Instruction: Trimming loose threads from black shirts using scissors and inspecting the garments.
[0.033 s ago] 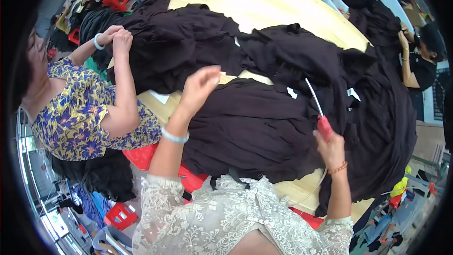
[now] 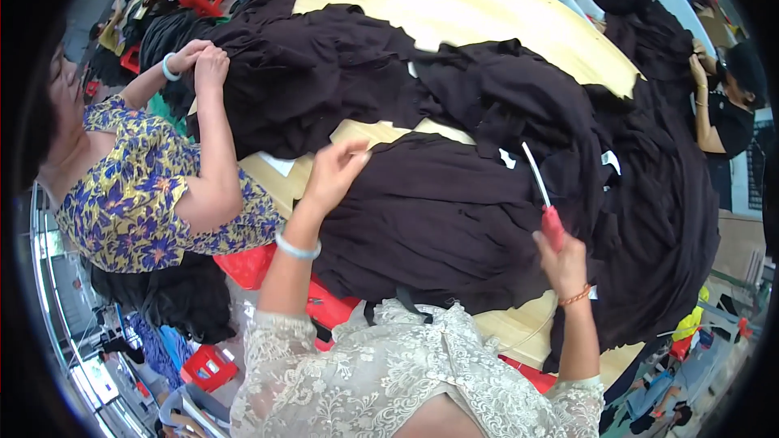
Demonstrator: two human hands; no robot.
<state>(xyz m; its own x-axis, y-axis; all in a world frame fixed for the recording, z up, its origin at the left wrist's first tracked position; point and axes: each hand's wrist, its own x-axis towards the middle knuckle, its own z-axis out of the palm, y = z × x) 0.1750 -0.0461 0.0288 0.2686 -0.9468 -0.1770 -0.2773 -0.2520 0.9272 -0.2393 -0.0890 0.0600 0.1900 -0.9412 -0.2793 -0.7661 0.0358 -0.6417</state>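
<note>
A black garment (image 2: 430, 211) lies spread on the pale wooden table in front of me. My left hand (image 2: 334, 177) hovers by its upper left edge, fingers apart, and seems to hold nothing. In my right hand (image 2: 561, 258), fingers wrapped round it, is a tool with a red handle (image 2: 553, 229) and a long thin metal shaft. The shaft points up and slightly left over the dark cloth, near a white label (image 2: 507, 159). Whether its tip touches the cloth I cannot tell.
More black garments (image 2: 300, 81) are heaped across the table (image 2: 454, 0). On the left a person in a floral top (image 2: 154, 186) grips the cloth; at far right another person (image 2: 722, 113) handles black cloth. Red stools (image 2: 209, 367) stand on the floor.
My left hand has moved down and slightly left, with its fingers more spread. My right hand and the tool have shifted a little down and left.
</note>
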